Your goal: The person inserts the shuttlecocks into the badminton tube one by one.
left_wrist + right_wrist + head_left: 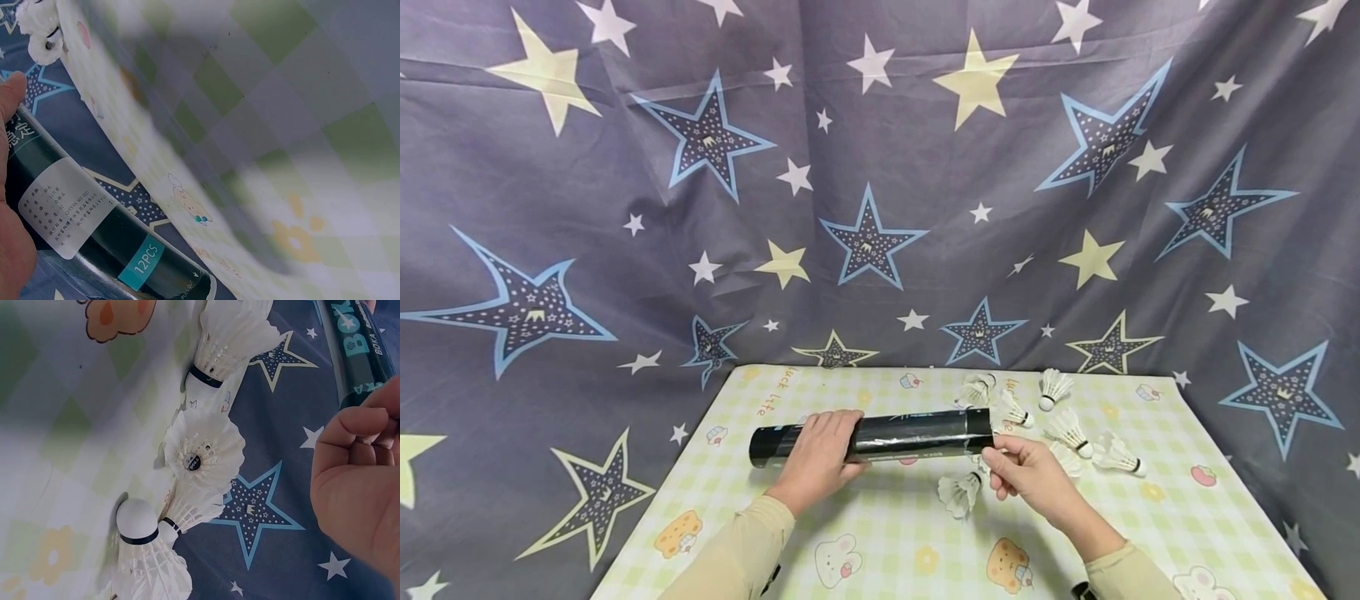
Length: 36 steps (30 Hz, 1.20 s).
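My left hand (823, 454) grips a black shuttlecock tube (917, 435) around its left part, holding it lengthwise above the table. In the left wrist view the tube's white label (69, 206) and a teal "12PCS" mark show. My right hand (1033, 479) is at the tube's right end, fingers curled in and thumb beside the index finger. I cannot tell whether anything is pinched between these fingertips. Just below the tube's right end lies a white feather shuttlecock (960, 494) on the table.
Several more shuttlecocks (1070, 432) lie loosely behind and to the right of the tube's right end, one upright shuttlecock (140, 550) among them in the right wrist view. A green checked tablecloth (917, 525) covers the table. A starry curtain (895, 150) hangs behind it.
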Each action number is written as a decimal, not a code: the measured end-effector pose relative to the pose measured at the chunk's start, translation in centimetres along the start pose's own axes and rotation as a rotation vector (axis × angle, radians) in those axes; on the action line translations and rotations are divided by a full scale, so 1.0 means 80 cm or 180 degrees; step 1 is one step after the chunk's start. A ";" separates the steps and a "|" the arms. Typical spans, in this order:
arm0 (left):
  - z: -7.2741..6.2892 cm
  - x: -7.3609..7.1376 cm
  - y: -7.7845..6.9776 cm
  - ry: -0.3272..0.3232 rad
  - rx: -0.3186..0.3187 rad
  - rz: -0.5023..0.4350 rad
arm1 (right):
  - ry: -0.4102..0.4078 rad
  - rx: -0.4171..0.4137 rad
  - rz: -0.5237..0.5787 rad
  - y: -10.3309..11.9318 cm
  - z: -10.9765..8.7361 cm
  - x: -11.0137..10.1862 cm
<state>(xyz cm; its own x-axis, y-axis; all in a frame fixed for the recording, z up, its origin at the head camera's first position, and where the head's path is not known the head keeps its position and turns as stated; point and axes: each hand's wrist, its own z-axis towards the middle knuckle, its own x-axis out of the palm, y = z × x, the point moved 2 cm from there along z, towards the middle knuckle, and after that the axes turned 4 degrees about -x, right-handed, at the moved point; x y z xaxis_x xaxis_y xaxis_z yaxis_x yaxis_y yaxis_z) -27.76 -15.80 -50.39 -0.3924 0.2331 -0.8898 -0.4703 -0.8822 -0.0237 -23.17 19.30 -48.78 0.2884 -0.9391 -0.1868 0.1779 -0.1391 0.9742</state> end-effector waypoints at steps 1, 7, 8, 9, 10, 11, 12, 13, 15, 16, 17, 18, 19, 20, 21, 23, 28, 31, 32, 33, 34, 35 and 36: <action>0.001 0.001 -0.001 0.0001 0.0006 0.0009 | 0.0032 -0.0009 0.0004 -0.001 0.001 0.001; 0.004 0.003 -0.006 -0.0011 0.0054 -0.0029 | 0.0168 0.0058 0.0032 -0.007 0.003 0.010; 0.004 0.003 -0.007 -0.0011 0.0054 -0.0034 | 0.0175 0.0072 0.0027 -0.008 0.004 0.011; 0.004 0.003 -0.007 -0.0008 0.0053 -0.0023 | 0.0179 0.0085 0.0026 -0.008 0.004 0.012; 0.004 0.003 -0.007 -0.0008 0.0052 -0.0014 | 0.0179 0.0095 0.0027 -0.009 0.004 0.013; 0.004 0.004 -0.007 -0.0008 0.0047 0.0000 | 0.0180 0.0104 0.0027 -0.009 0.004 0.013; 0.004 0.004 -0.007 -0.0005 0.0044 0.0019 | 0.0180 0.0111 0.0028 -0.010 0.004 0.014; 0.004 0.004 -0.007 -0.0004 0.0041 0.0023 | 0.0179 0.0115 0.0030 -0.010 0.004 0.014; 0.003 0.005 -0.007 -0.0003 0.0037 0.0032 | 0.0172 0.0118 0.0032 -0.011 0.005 0.014; 0.003 0.006 -0.006 0.0003 0.0034 0.0036 | 0.0167 0.0116 0.0034 -0.011 0.005 0.014; 0.003 0.007 -0.006 0.0013 0.0030 0.0034 | 0.0163 0.0111 0.0035 -0.012 0.005 0.014; 0.003 0.008 -0.005 0.0020 0.0029 0.0035 | 0.0160 0.0103 0.0038 -0.012 0.005 0.014; 0.002 0.008 -0.005 0.0023 0.0025 0.0026 | 0.0158 0.0095 0.0050 -0.012 0.006 0.014; 0.002 0.008 -0.005 0.0027 0.0020 0.0010 | 0.0152 0.0085 0.0053 -0.013 0.006 0.014; 0.001 0.008 -0.004 0.0032 0.0013 -0.0003 | 0.0141 0.0078 0.0054 -0.013 0.006 0.013; 0.000 0.008 -0.003 0.0033 -0.0009 -0.0034 | 0.0106 0.0074 0.0043 -0.014 0.005 0.011; -0.002 0.006 0.000 -0.0003 -0.0053 -0.0087 | -0.0067 0.0166 -0.0017 -0.013 0.001 0.001; -0.004 0.008 0.003 0.0000 -0.0058 -0.0028 | -0.0168 0.0220 -0.0024 -0.013 -0.003 -0.007; -0.004 0.008 0.003 0.0004 -0.0059 -0.0006 | -0.0180 0.0217 -0.0029 -0.014 -0.005 -0.010; -0.005 0.009 0.004 0.0008 -0.0059 0.0012 | -0.0191 0.0207 -0.0030 -0.014 -0.007 -0.012; -0.005 0.009 0.005 0.0010 -0.0060 0.0026 | -0.0195 0.0194 -0.0024 -0.015 -0.008 -0.015; -0.006 0.010 0.005 0.0015 -0.0060 0.0038 | -0.0204 0.0189 -0.0015 -0.016 -0.010 -0.017; -0.006 0.010 0.006 0.0018 -0.0063 0.0040 | -0.0209 0.0172 -0.0013 -0.017 -0.012 -0.020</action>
<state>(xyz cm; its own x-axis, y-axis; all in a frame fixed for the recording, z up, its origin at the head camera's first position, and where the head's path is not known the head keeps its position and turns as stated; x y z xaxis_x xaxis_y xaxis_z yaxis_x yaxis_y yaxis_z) -27.87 -16.22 -51.33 -0.3938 0.2196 -0.8926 -0.4497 -0.8929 -0.0214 -22.98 21.27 -49.95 0.2252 -0.9568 -0.1837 0.1275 -0.1580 0.9792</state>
